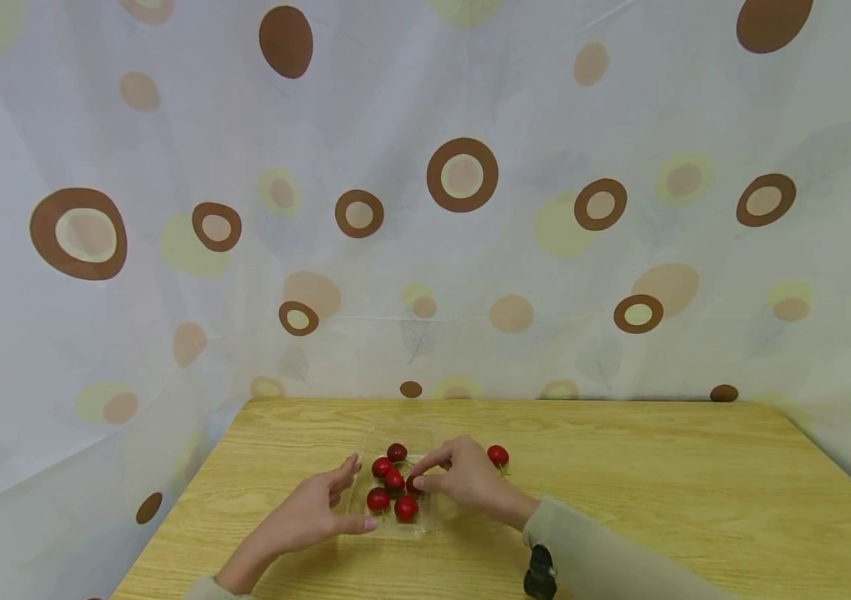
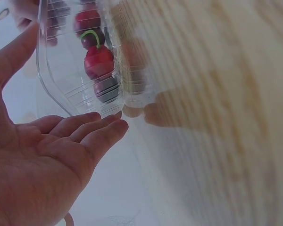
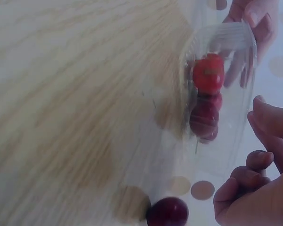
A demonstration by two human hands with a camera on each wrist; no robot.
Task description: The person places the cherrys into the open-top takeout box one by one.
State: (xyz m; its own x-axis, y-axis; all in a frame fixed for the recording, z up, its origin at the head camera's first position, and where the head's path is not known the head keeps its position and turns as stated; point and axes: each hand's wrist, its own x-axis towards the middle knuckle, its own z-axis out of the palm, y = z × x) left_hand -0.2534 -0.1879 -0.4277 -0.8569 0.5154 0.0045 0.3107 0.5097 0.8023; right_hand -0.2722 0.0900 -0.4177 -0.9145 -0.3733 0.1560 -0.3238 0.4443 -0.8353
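A clear plastic box (image 1: 365,437) stands on the table with several red cherries (image 1: 406,508) in it. Along the box's left side, my left hand (image 1: 312,510) spreads its thumb and fairly straight fingers (image 2: 104,136) against the wall. Over the box's right rim reaches my right hand (image 1: 466,477), thumb and forefinger close together above a dark cherry (image 1: 414,484). In the right wrist view nothing shows between those fingertips (image 3: 259,100), and its other fingers are loosely bent. One loose cherry (image 1: 498,455) lies on the wood just right of that hand.
The wooden table (image 1: 658,483) stretches well to the right of the box. Behind it hangs a pale curtain (image 1: 515,250) with brown and yellow spots. A black band (image 1: 540,572) sits on the right sleeve.
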